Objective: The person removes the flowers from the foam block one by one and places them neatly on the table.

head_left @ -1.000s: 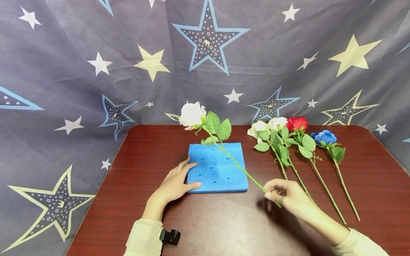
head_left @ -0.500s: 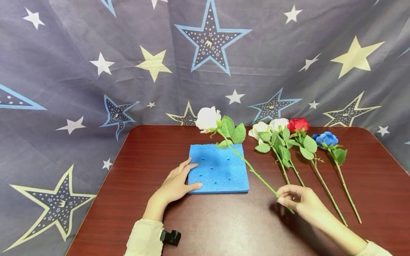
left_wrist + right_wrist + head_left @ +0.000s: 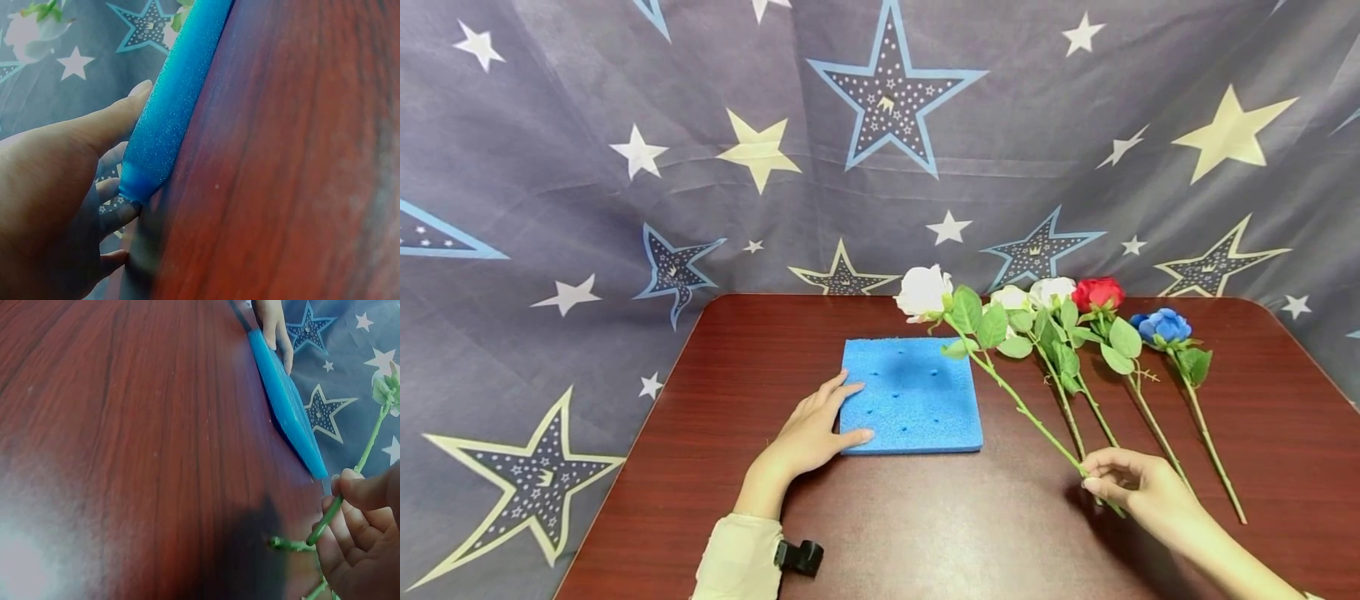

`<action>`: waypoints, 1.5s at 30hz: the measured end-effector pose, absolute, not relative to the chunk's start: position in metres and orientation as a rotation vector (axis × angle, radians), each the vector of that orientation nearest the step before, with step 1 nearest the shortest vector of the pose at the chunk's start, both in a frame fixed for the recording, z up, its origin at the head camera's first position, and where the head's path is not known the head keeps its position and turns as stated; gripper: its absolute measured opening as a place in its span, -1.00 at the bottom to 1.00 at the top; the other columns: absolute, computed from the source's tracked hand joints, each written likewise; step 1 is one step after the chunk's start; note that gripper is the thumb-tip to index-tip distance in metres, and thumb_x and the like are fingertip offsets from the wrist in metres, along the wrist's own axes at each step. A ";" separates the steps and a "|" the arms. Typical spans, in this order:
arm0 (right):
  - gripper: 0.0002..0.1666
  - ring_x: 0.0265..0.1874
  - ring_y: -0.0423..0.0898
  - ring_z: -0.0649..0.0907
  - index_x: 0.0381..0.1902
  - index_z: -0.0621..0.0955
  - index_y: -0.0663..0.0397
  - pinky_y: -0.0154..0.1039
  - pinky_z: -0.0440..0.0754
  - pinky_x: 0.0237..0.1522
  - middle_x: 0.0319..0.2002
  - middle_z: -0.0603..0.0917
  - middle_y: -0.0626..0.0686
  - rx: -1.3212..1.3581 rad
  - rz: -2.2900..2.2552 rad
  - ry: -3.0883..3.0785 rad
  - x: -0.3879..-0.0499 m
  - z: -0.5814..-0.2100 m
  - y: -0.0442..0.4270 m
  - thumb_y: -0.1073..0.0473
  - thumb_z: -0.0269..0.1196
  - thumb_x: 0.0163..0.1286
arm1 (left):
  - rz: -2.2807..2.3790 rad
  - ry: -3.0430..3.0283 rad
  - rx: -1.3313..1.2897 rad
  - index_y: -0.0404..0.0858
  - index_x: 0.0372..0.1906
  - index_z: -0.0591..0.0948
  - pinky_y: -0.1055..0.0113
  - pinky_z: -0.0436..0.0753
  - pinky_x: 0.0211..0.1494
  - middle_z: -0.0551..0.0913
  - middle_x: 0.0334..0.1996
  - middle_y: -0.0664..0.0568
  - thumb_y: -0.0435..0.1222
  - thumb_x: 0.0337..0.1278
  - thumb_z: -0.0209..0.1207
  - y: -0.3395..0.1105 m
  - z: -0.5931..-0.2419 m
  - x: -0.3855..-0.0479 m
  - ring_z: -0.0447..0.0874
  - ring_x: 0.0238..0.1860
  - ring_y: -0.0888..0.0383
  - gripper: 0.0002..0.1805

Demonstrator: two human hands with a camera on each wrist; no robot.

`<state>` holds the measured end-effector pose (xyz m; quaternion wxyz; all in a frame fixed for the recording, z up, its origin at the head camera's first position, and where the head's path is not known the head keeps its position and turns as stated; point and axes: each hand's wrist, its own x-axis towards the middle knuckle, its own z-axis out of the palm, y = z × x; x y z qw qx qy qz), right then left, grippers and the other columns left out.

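Observation:
My right hand (image 3: pixel 1153 496) pinches a white artificial rose (image 3: pixel 923 294) near the lower end of its green stem. The rose is tilted, its bloom up and left, above the table right of the blue foam block (image 3: pixel 917 400). In the right wrist view the cut end of the stem (image 3: pixel 317 532) pokes out below thumb and fingers. My left hand (image 3: pixel 805 429) rests on the block's left edge, fingers spread. The left wrist view shows the thumb (image 3: pixel 122 119) on the block and the other fingers partly behind it. Several small holes dot the block's top.
To the right lie two more white roses (image 3: pixel 1052 292), a red rose (image 3: pixel 1097 293) and a blue flower (image 3: pixel 1163 325), stems toward me. The dark red wooden table (image 3: pixel 700 375) ends at a grey star-patterned curtain (image 3: pixel 970 125).
My right hand has moved right and toward me with the white rose, so its bloom has shifted from above the block toward the other roses. The left hand has stayed on the block.

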<state>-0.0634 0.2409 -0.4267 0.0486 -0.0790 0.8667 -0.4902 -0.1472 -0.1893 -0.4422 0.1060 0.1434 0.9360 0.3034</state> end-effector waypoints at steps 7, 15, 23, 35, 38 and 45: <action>-0.92 -0.65 -0.15 0.55 -0.24 0.62 0.32 -0.26 0.44 -0.68 -0.57 0.63 0.00 -0.264 -1.510 2.646 -0.061 -0.429 0.255 0.42 0.29 0.31 | 0.897 2.755 0.424 0.05 0.51 0.27 -0.27 0.05 0.42 -0.04 0.58 0.05 0.17 0.19 0.25 -0.189 -0.442 -0.147 0.02 0.49 -0.25 -0.17; -0.91 -0.58 -0.19 0.62 -0.24 0.63 0.27 -0.29 0.45 -0.63 -0.50 0.66 -0.07 -0.136 -1.442 2.720 -0.055 -0.430 0.270 0.40 0.32 0.30 | 0.895 2.757 0.418 0.07 0.51 0.26 -0.28 0.07 0.41 -0.05 0.58 0.07 0.19 0.19 0.24 -0.190 -0.442 -0.147 0.01 0.49 -0.24 -0.17; -0.83 -0.56 -0.20 0.62 -0.17 0.64 0.30 -0.29 0.46 -0.59 -0.46 0.69 -0.07 0.055 -1.336 2.747 -0.047 -0.425 0.286 0.30 0.33 0.33 | 0.890 2.759 0.420 0.08 0.51 0.26 -0.29 0.08 0.41 -0.06 0.58 0.08 0.20 0.19 0.23 -0.189 -0.443 -0.147 0.00 0.50 -0.24 -0.17; -0.70 -0.49 -0.25 0.61 -0.06 0.65 0.26 -0.30 0.51 -0.50 -0.36 0.72 -0.05 0.219 -1.134 2.799 -0.038 -0.421 0.313 0.13 0.32 0.39 | 0.888 2.762 0.429 0.09 0.52 0.25 -0.29 0.09 0.40 -0.07 0.58 0.08 0.21 0.18 0.22 -0.191 -0.446 -0.148 0.01 0.50 -0.24 -0.16; -0.64 -0.49 -0.27 0.59 -0.03 0.64 0.27 -0.30 0.50 -0.50 -0.36 0.72 -0.05 0.248 -1.092 2.800 -0.037 -0.420 0.319 0.08 0.30 0.41 | 0.887 2.764 0.429 0.08 0.52 0.25 -0.29 0.08 0.40 -0.06 0.58 0.07 0.21 0.18 0.22 -0.191 -0.445 -0.148 0.01 0.50 -0.24 -0.16; -0.63 -0.52 -0.30 0.55 -0.03 0.63 0.30 -0.31 0.48 -0.51 -0.42 0.71 -0.07 0.297 -1.054 2.830 -0.035 -0.421 0.329 0.07 0.28 0.43 | 0.892 2.757 0.429 0.06 0.52 0.25 -0.29 0.07 0.40 -0.06 0.58 0.05 0.20 0.19 0.23 -0.190 -0.443 -0.147 0.00 0.50 -0.24 -0.17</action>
